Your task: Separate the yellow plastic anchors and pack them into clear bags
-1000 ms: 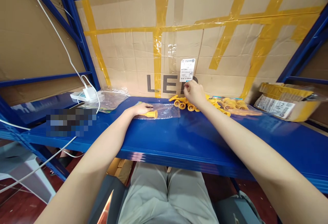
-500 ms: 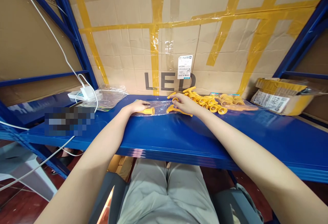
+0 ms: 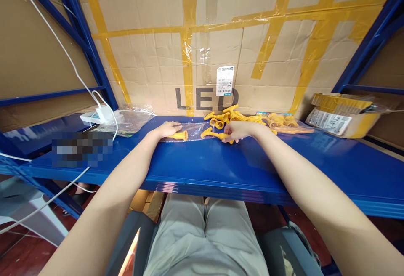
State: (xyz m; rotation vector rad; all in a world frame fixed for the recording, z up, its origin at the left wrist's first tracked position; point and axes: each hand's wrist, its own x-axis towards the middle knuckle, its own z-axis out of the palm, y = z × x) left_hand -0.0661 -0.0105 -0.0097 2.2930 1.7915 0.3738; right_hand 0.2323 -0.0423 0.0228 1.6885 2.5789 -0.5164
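My left hand (image 3: 167, 129) lies nearly flat with fingers stretched over a clear plastic bag (image 3: 195, 131). A yellow piece with a flared, cup-like end (image 3: 181, 136) sticks out beside its thumb. My right hand (image 3: 241, 131) has its fingers closed at the right end of a yellow T-handled piece with a ribbed stem (image 3: 216, 134). That piece lies at the right edge of the bag, its T-end pointing left. Behind my right hand is a pile of several similar yellow pieces (image 3: 233, 111), some with round cup ends; my hand hides part of it.
Right of the pile lie bagged yellow parts (image 3: 282, 121). A taped cardboard box (image 3: 342, 116) stands at the right end of the blue shelf (image 3: 202, 164). At left are a white charger with cables (image 3: 102, 114), another clear bag (image 3: 135, 118) and a blurred-out object (image 3: 82, 147). A large carton (image 3: 151, 65) backs the shelf.
My right hand has moved from the pile's left side toward me and right, onto the T-handled piece's right end. My left hand stays on the bag. The view has shifted slightly.
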